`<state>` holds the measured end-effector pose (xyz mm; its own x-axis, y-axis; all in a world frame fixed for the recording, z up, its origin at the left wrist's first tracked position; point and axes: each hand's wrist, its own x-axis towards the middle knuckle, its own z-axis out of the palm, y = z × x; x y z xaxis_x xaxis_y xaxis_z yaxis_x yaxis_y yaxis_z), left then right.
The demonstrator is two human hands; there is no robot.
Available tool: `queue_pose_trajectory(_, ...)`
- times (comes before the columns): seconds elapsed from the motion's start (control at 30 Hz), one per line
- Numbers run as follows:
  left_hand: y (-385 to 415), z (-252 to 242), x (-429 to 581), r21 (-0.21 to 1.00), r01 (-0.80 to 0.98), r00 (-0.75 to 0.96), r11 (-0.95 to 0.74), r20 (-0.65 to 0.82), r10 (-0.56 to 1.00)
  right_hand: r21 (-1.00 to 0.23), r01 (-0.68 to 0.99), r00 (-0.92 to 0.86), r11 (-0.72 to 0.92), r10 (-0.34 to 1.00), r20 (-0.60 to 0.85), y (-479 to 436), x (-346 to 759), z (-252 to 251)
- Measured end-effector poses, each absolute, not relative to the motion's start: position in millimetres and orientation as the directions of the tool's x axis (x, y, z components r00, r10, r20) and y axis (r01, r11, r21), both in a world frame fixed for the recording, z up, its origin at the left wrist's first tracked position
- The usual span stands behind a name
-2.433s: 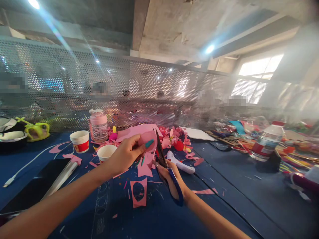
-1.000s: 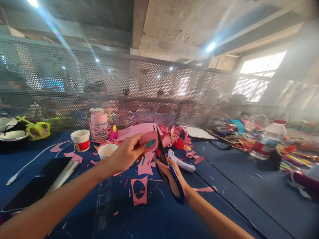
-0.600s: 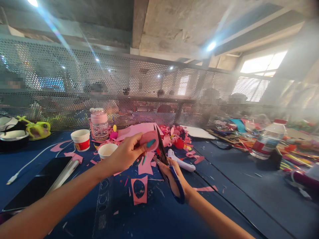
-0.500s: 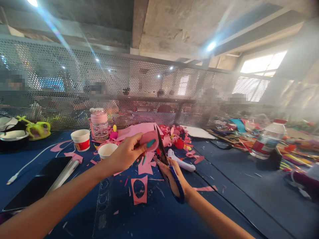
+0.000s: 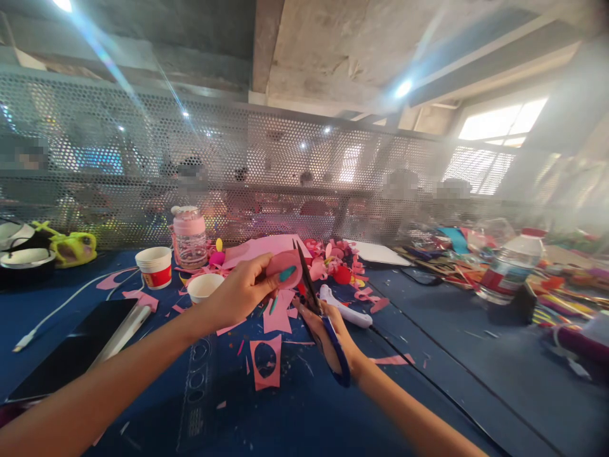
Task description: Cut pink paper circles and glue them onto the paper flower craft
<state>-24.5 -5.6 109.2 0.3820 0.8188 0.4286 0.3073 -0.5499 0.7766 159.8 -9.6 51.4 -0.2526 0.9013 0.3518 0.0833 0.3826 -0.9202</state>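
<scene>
Between thumb and fingers, my left hand (image 5: 250, 282) pinches a round pink paper disc (image 5: 290, 261). The scissors (image 5: 339, 355), with dark blades and blue handles, are in my right hand (image 5: 333, 333), fingers through the loops. Their blades point up and stand along the disc's right edge; I cannot tell whether they touch it. Below my hands lies a pink paper offcut (image 5: 265, 362) with a round hole. Another pink scrap (image 5: 280, 314) lies just under the disc. Behind my right hand rests a white glue gun (image 5: 346, 310), its cord running toward the lower right.
Paper cups (image 5: 155, 266), a pink-lidded jar (image 5: 189, 238) and a phone (image 5: 78, 349) are on the left. Pink scraps (image 5: 335, 254) pile up behind my hands. A water bottle (image 5: 511, 266) stands at right beside craft clutter. A perforated metal screen (image 5: 285, 158) crosses the back.
Almost nothing differs. The scissors have shifted very slightly to the left against the disc, and both hands keep their hold.
</scene>
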Motion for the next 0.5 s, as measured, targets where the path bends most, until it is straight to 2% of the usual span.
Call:
queue_pose_trajectory(0.1, -5.6, 109.6, -24.9, 0.769, 0.310, 0.387, -0.559, 0.435, 0.813, -0.906, 0.134, -0.321, 0.402, 0.882, 0.345, -8.8, 160.5, 54.1)
queue_pose_trajectory(0.5, -1.0, 119.2, -33.9, 0.837, 0.240, 0.489, -0.491, 0.332, 0.807, -0.901, 0.204, -0.334, 0.382, 0.893, 0.303, -6.7, 162.3, 51.0)
